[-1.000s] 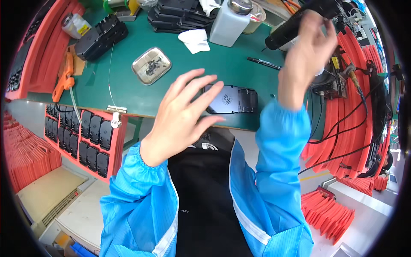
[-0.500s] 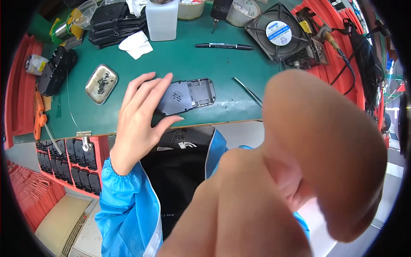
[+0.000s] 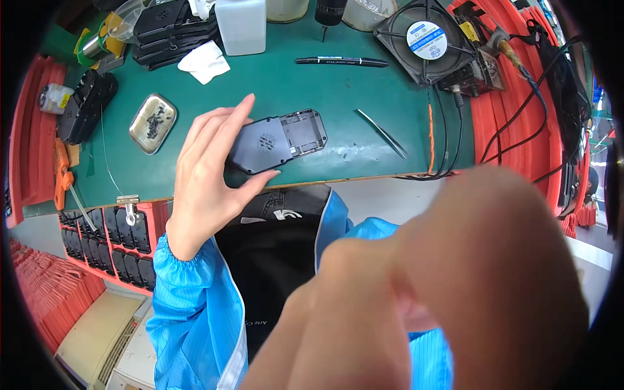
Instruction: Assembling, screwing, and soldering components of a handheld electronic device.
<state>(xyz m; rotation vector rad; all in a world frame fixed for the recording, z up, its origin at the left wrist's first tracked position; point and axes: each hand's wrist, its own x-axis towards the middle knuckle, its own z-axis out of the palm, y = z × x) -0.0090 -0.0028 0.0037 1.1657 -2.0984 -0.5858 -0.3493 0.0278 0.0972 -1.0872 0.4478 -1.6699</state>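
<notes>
A single head-worn fisheye view looks steeply down from above onto a green work mat [image 3: 364, 97] that fills the upper half of the frame, its straight front edge bowing toward the rim. The left hand [image 3: 208, 182] sits at mid-distance, left of centre. The right hand [image 3: 455, 286] is raised very close to the lens, blurred, filling the lower right; its grip is probably closed, though that is hard to tell. No second view shares the scene.
</notes>
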